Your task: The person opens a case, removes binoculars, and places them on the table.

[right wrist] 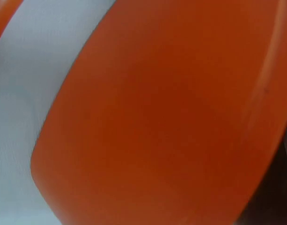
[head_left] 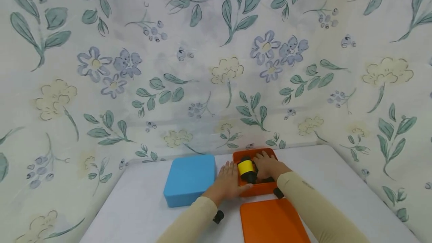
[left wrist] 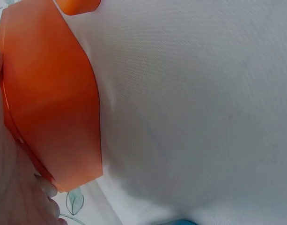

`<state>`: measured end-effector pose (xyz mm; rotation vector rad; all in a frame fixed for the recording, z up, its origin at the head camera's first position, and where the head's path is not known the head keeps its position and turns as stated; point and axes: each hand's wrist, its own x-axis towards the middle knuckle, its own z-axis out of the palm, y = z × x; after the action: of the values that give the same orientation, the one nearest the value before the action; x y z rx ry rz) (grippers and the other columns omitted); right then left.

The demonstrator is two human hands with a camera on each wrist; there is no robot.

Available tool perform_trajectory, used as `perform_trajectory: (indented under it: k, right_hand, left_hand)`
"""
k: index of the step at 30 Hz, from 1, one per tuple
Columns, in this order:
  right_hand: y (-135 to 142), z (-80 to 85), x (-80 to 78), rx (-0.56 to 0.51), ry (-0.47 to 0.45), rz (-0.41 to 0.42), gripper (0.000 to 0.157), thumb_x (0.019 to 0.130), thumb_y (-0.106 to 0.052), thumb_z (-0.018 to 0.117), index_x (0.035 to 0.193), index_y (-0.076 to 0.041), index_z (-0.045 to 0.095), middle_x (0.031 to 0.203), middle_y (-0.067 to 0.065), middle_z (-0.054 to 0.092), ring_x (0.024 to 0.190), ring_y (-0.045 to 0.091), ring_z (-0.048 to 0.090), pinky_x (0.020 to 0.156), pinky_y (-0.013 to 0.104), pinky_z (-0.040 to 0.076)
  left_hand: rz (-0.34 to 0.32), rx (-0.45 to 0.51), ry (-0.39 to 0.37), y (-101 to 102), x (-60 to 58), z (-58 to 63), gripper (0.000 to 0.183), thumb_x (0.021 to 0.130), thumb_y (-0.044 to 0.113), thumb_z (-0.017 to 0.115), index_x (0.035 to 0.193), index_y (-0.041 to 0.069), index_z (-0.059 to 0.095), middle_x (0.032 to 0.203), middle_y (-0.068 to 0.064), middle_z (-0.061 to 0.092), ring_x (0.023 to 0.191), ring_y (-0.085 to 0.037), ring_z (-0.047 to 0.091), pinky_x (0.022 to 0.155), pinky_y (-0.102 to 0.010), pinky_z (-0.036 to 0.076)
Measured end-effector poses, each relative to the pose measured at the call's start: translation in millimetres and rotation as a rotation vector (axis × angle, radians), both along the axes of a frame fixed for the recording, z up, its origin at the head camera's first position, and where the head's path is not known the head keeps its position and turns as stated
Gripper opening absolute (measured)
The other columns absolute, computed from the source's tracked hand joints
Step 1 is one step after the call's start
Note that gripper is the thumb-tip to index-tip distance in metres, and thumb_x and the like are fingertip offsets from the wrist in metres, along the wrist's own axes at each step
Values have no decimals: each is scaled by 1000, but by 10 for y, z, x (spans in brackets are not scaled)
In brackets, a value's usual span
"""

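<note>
An orange open box [head_left: 258, 189] stands toward the back of the white table. My left hand [head_left: 228, 181] lies along its left side with fingers extended and thumb stretched across the near corner. In the left wrist view, that hand's fingers [left wrist: 46, 187] are at the rim of the orange box [left wrist: 52, 98]. Inside the box sits a black object with a broad yellow band [head_left: 246, 167]. My right hand [head_left: 268, 165] reaches into the box to the right of it, fingertips down among dark contents; I cannot tell whether it grips anything. The right wrist view is mostly the box's outer wall [right wrist: 148, 112].
Left of the box, a light blue closed box or lid [head_left: 190, 177] lies on the white table [head_left: 135, 198]. A flat orange lid [head_left: 273, 222] lies in front of the box, partly under the right forearm. A floral cloth [head_left: 202, 66] hangs behind the table.
</note>
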<state>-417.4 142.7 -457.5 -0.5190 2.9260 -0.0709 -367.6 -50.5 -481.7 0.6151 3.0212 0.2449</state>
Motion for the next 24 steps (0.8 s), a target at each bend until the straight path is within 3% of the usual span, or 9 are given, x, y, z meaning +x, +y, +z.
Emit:
perform_trajectory:
  k: [15,24]
  right_hand:
    - [-33,15,28,14,51,25,77,75,-36,80,140,-9,51,154,10,34,143,41,19,107,69,15]
    - [-65,99,4,63,189,59,89,69,-42,81,142,-5,45,152,16,34,140,43,24,106,68,22]
  left_hand:
    - [13,-16,0,19,24,21,113,80,84,35,153,-1,20,159,-16,18,147,-33,9,117,-47,9]
    - [1,-8,34,5,27,-5,116,80,86,31,153,-2,17,160,-18,15,146,-34,10,116,-48,10]
